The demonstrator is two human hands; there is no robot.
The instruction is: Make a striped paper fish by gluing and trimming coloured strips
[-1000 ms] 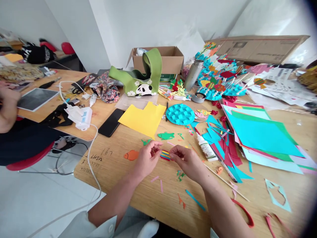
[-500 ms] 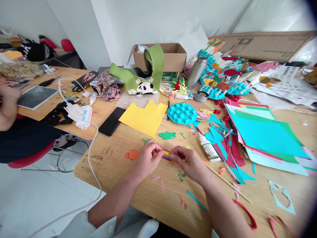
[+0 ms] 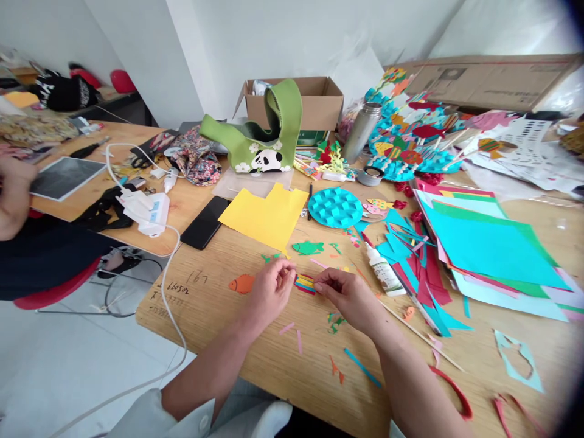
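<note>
A small bundle of coloured paper strips [image 3: 304, 284], yellow, blue and red, lies between my two hands over the wooden table. My right hand [image 3: 344, 295] pinches the right end of the strips with thumb and forefinger. At their left end my left hand [image 3: 274, 289] is closed in a pinch, its fingertips by the strips; what it holds is too small to make out. An orange paper fish [image 3: 241, 284] lies left of my left hand. Beyond the hands is a green paper fish [image 3: 308, 248]. A white glue bottle [image 3: 384, 272] lies to the right of my right hand.
Yellow paper [image 3: 264, 216], a black phone [image 3: 206, 222] and a blue paper-covered disc [image 3: 335, 207] lie farther back. Coloured sheets [image 3: 497, 243] are piled at right, near a wooden stick [image 3: 424, 337] and red-handled scissors [image 3: 451, 389]. Another person's arm [image 3: 13, 194] shows at far left.
My left hand has shifted slightly left, away from the strips, so more of their left end shows. My right hand stays at the right end.
</note>
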